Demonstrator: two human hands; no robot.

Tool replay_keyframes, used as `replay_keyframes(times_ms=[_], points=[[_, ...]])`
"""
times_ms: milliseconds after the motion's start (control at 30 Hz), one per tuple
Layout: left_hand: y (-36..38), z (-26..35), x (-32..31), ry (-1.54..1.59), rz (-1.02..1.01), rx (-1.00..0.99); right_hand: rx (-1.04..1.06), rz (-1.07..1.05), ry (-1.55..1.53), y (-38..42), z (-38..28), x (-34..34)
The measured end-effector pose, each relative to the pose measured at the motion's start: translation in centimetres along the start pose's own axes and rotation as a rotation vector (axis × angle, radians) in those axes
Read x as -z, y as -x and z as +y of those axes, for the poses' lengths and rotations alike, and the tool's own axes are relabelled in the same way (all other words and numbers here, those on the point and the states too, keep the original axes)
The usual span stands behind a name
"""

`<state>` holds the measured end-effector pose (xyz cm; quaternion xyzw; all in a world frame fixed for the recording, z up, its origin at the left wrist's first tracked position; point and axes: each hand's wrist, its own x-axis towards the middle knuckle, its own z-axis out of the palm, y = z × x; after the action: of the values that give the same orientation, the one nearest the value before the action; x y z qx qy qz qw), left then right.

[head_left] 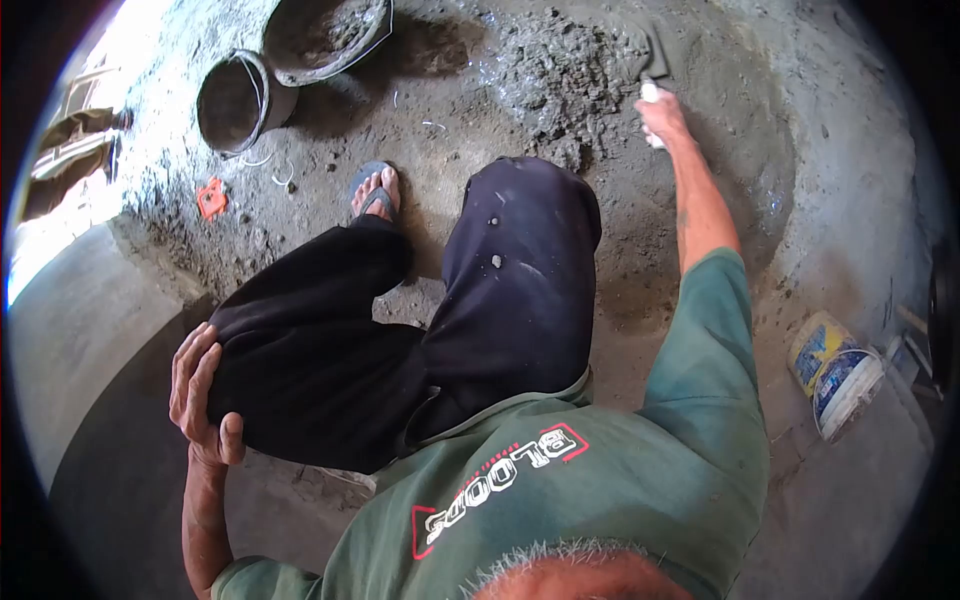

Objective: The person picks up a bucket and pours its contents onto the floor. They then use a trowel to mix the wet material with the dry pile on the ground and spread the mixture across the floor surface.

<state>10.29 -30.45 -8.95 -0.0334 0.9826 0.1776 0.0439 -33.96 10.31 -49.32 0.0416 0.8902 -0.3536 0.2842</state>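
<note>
Right hand (662,118) has its fingers wrapped snug around the white handle of a trowel (651,90), no slack that I can see. Bits of white poke out at both ends of the fist. That arm's reaching way out in front and off to the right, pretty much straight, with the green sleeve ending around the elbow. The trowel's blade is down at the wet mortar (560,75), by the right edge of the lumpy heap, where the stuff looks smoother.

Left hand (200,400) isn't holding anything. It's parked on the bent left knee of the black trousers (320,340), elbow bent, fingers lying loosely over the cloth and thumb apart.

Further out: 1 foot in a flip-flop (365,178) on the gritty floor (430,190), an orange scrap (211,199) near it, then 2 dark buckets side by side, the small bucket (280,105) and the big bucket (290,40) with mortar-like muck inside. Over on the right, 1 paint pail (835,375) leans at a tilt.
</note>
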Motion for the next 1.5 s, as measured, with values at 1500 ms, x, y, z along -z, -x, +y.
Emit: replay_keyframes(times_ms=[1500], points=[[-0.8, 0.1, -0.5, 0.037, 0.015, -0.036, -0.026, -0.337, -0.549, 13.7, -3.3, -2.9]])
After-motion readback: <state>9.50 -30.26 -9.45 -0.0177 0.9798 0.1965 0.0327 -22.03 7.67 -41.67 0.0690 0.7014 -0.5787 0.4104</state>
